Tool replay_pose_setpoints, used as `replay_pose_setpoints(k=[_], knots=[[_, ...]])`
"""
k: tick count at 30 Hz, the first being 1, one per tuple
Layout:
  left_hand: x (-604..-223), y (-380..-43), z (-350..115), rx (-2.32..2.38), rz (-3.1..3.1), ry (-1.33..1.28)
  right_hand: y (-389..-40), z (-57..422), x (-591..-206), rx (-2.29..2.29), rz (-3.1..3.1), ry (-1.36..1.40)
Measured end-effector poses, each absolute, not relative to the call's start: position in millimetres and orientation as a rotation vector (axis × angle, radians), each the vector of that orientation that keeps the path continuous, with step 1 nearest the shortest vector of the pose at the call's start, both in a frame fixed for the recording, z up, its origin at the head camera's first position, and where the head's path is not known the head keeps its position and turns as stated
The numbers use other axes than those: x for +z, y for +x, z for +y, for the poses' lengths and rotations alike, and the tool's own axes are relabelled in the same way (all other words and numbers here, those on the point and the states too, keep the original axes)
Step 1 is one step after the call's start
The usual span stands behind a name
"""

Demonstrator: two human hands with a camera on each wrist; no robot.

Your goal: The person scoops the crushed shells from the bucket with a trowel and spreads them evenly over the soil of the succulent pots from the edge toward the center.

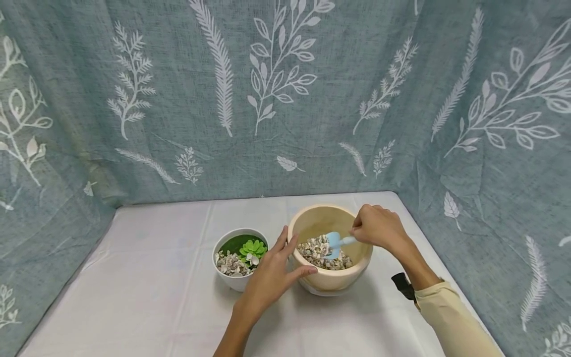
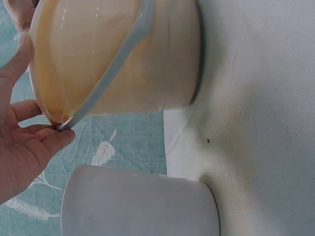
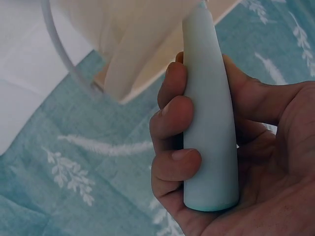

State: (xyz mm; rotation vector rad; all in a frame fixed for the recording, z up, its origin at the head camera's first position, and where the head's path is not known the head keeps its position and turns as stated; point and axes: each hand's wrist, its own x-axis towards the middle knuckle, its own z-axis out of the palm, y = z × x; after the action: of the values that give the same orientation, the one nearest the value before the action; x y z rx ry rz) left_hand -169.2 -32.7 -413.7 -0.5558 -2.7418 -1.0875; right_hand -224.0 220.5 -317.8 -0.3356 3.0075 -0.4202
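Observation:
A cream bucket [image 1: 339,280] with a pale grey handle [image 2: 110,73] stands on the table, small stones [image 1: 308,248] heaped inside. My left hand [image 1: 272,270] grips its near left rim, thumb and fingers spread along the edge; in the left wrist view some fingers meet the end of the bucket's handle. With fingers curled round its thick handle [image 3: 209,113], my right hand [image 1: 379,228] holds a light blue trowel [image 1: 332,240]. The blade is down among the stones, with some on it. Beside my left hand sits a white pot [image 1: 236,282] containing stones and a green succulent [image 1: 253,248].
A white cloth [image 1: 147,277] covers the table. Blue-green curtains [image 1: 178,99] with white leaf prints hang behind and at both sides. The pot stands close to the bucket's left, partly behind my left forearm. A dark strap [image 1: 403,286] hangs at my right wrist.

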Motion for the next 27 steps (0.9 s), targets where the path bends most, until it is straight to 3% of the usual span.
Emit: replay_pose_setpoints(k=[17, 27], knots=[[-419.0, -160.9, -40.3, -1.178, -2.745, -0.585, -204.6, 229.1, -282.1, -0.499, 3.023, -0.398], [-432.9, -143.6, -115.3, -1.110, -2.303, -0.322, -210.5, 165.1, -281.5, -0.546, 3.003, -0.505]])
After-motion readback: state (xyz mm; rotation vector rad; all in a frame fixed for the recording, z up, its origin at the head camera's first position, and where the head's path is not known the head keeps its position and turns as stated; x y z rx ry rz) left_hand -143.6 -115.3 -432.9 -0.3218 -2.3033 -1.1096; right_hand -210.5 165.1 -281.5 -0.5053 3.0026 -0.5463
